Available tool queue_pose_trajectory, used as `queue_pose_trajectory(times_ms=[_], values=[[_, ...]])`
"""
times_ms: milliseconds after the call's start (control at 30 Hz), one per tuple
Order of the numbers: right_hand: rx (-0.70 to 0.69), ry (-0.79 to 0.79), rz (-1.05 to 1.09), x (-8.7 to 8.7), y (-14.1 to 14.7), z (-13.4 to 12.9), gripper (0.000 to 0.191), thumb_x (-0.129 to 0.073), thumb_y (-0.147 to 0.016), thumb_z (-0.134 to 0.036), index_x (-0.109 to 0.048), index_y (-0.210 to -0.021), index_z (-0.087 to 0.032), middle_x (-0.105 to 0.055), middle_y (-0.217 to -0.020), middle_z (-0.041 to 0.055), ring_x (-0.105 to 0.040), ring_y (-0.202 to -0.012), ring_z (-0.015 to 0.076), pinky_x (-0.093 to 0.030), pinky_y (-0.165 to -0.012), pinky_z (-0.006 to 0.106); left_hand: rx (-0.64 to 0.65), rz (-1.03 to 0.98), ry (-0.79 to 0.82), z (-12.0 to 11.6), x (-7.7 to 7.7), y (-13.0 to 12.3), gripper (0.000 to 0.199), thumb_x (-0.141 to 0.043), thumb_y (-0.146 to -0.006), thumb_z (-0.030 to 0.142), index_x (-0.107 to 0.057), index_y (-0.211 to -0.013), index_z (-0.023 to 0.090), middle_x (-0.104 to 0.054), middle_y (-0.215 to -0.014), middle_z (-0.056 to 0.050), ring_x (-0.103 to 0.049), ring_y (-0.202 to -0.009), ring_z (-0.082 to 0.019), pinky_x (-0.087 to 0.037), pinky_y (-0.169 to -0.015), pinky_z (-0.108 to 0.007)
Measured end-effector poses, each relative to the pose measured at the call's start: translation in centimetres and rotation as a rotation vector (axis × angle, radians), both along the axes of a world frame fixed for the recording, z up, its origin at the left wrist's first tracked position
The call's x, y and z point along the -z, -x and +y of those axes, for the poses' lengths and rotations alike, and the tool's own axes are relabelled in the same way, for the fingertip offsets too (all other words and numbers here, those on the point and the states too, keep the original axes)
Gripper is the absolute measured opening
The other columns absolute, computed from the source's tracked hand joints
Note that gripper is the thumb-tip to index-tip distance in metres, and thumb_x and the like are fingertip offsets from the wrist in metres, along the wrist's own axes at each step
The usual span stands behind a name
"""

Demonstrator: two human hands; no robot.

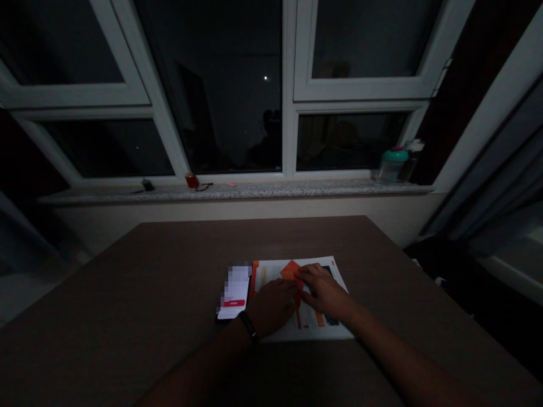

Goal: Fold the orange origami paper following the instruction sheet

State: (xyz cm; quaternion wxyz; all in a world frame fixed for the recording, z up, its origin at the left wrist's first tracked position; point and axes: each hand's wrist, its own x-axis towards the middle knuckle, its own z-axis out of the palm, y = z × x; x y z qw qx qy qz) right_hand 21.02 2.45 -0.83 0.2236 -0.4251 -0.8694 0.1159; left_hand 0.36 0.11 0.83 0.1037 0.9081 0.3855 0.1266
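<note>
A small orange-red piece of paper lies on a white printed sheet with orange and dark patches. My left hand, with a dark band at the wrist, rests over the lower left of the orange paper, its fingers together and pressing on it. From the right, my right hand touches the paper's right side with its fingertips, the thumb pointing toward my left hand. Part of the paper is hidden under the fingers. Just left of the sheet is a phone with a lit screen.
The brown table reaches to the wall below a window. On the speckled sill are a small red item, a small dark item and a clear bottle with a teal lid. Curtains hang at both sides.
</note>
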Motion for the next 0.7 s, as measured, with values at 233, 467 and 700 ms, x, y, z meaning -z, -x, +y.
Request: queue_pose_trajectory(times_ms=[233,467,700], values=[[0.012,-0.009,-0.005,0.01,0.07,-0.19,0.044,-0.061,-0.083,-0.02,-0.059,-0.127,-0.018,-0.057,-0.125,0.0108,-0.046,-0.115,0.026,-0.039,-0.103,0.04,0.004,0.02,-0.01,-0.09,-0.12,-0.09,0.027,-0.053,-0.09,0.018,-0.057,-0.117,0.019,-0.059,-0.128,-0.008,-0.056,-0.116,-0.024,-0.045,-0.1,-0.039],[0.019,-0.008,-0.053,-0.42,0.34,-0.48,0.041,-0.059,-0.088,-0.027,-0.059,-0.128,-0.018,-0.057,-0.124,0.0126,-0.046,-0.117,0.0284,-0.04,-0.101,0.043,0.001,0.026,-0.019,-0.02,0.17,-0.03,0.03,-0.054,-0.09,0.019,-0.054,-0.12,0.018,-0.06,-0.125,-0.008,-0.056,-0.114,-0.025,-0.046,-0.098,-0.04],[0.025,-0.023,-0.081,-0.04,0.27,-0.75,0.046,-0.062,-0.088,-0.032,-0.056,-0.132,-0.019,-0.056,-0.127,0.0123,-0.045,-0.118,0.0291,-0.04,-0.1,0.044,0.011,0.056,-0.038,0.03,0.1,-0.14,0.032,-0.051,-0.093,0.02,-0.052,-0.125,0.019,-0.059,-0.125,-0.008,-0.056,-0.113,-0.025,-0.046,-0.096,-0.04]])
